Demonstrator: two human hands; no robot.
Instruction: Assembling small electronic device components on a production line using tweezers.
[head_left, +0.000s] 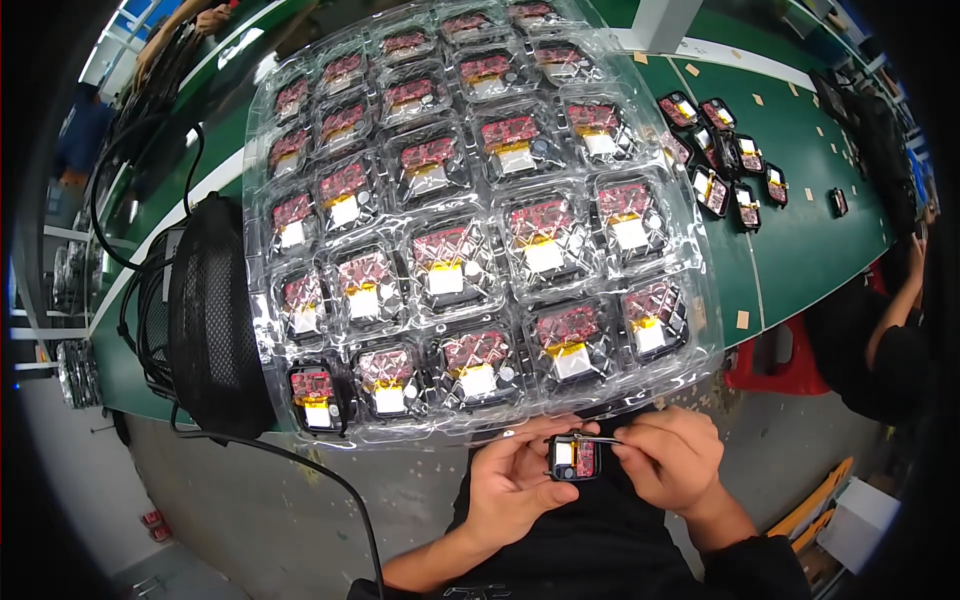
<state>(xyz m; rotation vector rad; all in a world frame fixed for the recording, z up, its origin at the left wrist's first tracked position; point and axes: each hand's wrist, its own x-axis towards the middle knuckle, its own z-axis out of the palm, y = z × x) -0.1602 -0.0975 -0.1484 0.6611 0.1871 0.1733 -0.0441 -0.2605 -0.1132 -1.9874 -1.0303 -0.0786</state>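
Observation:
My left hand (pixel 503 492) is closed around the edges of a small black device housing (pixel 586 460). The housing lies face up in my fingers, showing a red circuit board and a white rectangular block joined by a yellow strip. Pinched in my right hand (pixel 677 458) is a thin metal tool, seemingly tweezers (pixel 600 440), lying across the top edge of the housing; whether its tip touches anything is too small to tell. Just beyond my hands sits a clear plastic tray (pixel 703 335) with rows of similar housings. One housing (pixel 316 397) lies in its near left pocket.
On the green table (pixel 790 255), several more housings (pixel 746 155) are heaped right of the tray. A black mesh bag (pixel 215 315) with cables stands at left. A red stool (pixel 775 360) is under the right edge. Another person (pixel 870 320) sits at far right.

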